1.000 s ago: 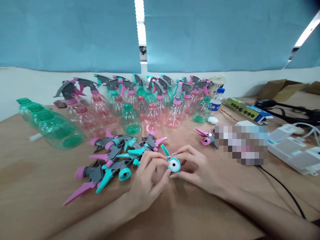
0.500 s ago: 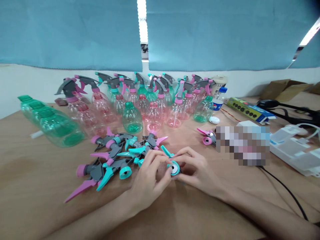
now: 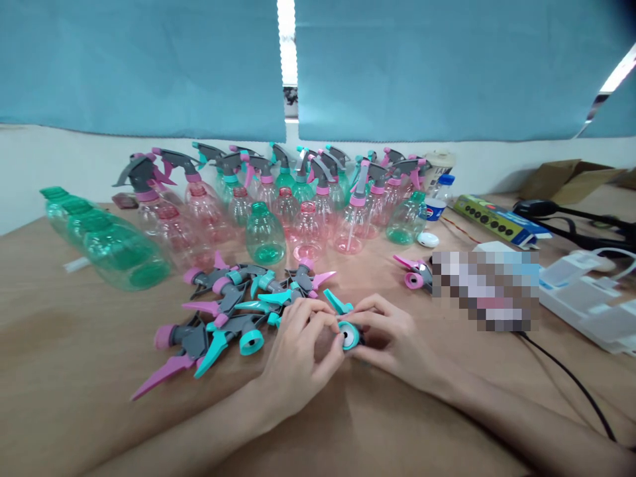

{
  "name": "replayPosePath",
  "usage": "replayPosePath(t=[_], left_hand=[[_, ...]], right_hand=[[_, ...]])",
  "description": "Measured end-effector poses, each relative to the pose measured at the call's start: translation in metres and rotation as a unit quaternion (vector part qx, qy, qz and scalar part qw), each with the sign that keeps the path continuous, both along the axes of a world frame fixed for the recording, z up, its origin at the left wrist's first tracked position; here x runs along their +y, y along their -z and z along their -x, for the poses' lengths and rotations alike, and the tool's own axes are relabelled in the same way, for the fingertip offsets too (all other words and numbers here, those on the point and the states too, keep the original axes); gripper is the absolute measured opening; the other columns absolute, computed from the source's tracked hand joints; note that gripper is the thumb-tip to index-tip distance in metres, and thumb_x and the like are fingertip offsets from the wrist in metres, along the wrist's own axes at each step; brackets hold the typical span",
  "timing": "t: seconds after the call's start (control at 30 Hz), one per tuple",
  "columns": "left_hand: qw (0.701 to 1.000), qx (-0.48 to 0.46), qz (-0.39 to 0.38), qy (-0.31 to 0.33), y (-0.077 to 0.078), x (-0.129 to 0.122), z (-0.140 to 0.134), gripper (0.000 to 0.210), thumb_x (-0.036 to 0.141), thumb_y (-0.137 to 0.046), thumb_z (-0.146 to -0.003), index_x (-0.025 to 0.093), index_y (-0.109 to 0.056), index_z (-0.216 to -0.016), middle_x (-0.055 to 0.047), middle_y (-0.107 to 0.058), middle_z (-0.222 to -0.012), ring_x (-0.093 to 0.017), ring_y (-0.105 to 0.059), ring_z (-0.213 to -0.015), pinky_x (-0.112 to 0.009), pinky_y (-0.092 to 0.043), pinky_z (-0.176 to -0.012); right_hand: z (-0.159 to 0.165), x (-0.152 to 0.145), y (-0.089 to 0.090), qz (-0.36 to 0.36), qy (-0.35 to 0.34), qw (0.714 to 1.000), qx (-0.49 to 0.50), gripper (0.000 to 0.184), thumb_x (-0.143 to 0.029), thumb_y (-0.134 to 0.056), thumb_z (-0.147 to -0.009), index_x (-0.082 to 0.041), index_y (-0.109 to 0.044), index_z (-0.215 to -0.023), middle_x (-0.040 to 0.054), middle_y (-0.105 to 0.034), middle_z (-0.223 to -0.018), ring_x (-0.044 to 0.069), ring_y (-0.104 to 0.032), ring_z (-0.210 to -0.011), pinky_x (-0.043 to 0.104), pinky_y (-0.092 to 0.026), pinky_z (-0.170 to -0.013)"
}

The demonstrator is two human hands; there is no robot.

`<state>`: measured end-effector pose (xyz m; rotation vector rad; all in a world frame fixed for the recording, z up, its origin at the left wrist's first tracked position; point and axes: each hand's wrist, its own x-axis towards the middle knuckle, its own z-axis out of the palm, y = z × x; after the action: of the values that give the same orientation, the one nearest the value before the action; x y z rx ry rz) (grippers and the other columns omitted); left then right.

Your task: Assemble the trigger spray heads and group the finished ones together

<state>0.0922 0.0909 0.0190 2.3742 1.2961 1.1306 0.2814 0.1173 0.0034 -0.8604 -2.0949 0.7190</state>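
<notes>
A teal and grey trigger spray head (image 3: 350, 336) is between my hands, its round collar facing me. White lining with a dark hole at its centre shows inside the collar. My right hand (image 3: 405, 338) is closed around the spray head from the right. From the left, my left hand (image 3: 301, 344) pinches at the collar's edge with thumb and fingertips; whether a small part is between them is hidden. The teal trigger (image 3: 338, 302) points up and left above the fingers. Beside my left hand lies a pile of pink, teal and grey spray heads (image 3: 226, 298).
Behind the pile stand green bottles (image 3: 265, 235) and pink bottles (image 3: 308, 232), several topped with spray heads. Green bottles (image 3: 124, 255) lie at the left. A pink spray head (image 3: 415, 275) rests at the right, near a blue-yellow box (image 3: 497, 218), a clear plastic case (image 3: 586, 291) and a black cable (image 3: 571, 377).
My left thumb has shifted from the white lining to the collar's rim, leaving more of the lining visible. The view has turned slightly, moving everything a little to the right.
</notes>
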Motion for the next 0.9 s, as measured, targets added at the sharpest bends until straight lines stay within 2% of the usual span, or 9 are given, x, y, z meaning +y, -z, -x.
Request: replayPosePath(t=[0.27,0.53,0.77,0.9], left_hand=[[1.0,-0.005,-0.014,0.019,0.0003,-0.0004,0.0016,0.009,0.017,-0.052,-0.084,0.019,-0.06,-0.084,-0.006,-0.057,-0.096,-0.022,-0.053,-0.091,-0.04,-0.044,-0.082],[0.993,-0.034,-0.056,0.099,0.0004,-0.0028,0.0036,0.013,0.014,-0.055,-0.081,0.019,-0.06,-0.092,-0.007,-0.053,-0.1,-0.02,-0.051,-0.092,-0.038,-0.045,-0.083],[0.999,-0.008,-0.011,0.031,-0.0018,-0.0015,0.0015,0.013,0.019,-0.056,-0.083,0.02,-0.06,-0.095,-0.007,-0.051,-0.1,-0.022,-0.049,-0.096,-0.041,-0.043,-0.086],[0.999,-0.012,-0.02,0.043,0.0008,-0.0017,0.0014,0.006,0.02,-0.057,-0.082,0.019,-0.06,-0.087,-0.006,-0.05,-0.096,-0.022,-0.049,-0.093,-0.039,-0.044,-0.082]], right_hand=[[-0.0004,0.0001,-0.0009,0.007,0.009,1.0,0.003,0.021,-0.027,-0.065,-0.08,-0.022,-0.068,-0.1,0.0055,-0.055,-0.092,0.013,-0.057,-0.068,0.022,-0.05,-0.049],[0.0008,-0.0029,-0.0022,0.038,-0.011,0.999,0.017,0.022,-0.028,-0.062,-0.082,-0.023,-0.066,-0.104,0.0042,-0.051,-0.093,0.011,-0.055,-0.068,0.021,-0.052,-0.05],[-0.0019,-0.0014,-0.0023,0.004,0.0,1.0,0.003,0.023,-0.033,-0.061,-0.083,-0.023,-0.066,-0.104,0.0043,-0.051,-0.091,0.012,-0.054,-0.069,0.022,-0.051,-0.051],[-0.0036,0.0003,0.0002,-0.011,-0.01,1.0,0.006,0.024,-0.03,-0.064,-0.082,-0.022,-0.066,-0.105,0.0051,-0.053,-0.091,0.013,-0.055,-0.07,0.021,-0.049,-0.05]])
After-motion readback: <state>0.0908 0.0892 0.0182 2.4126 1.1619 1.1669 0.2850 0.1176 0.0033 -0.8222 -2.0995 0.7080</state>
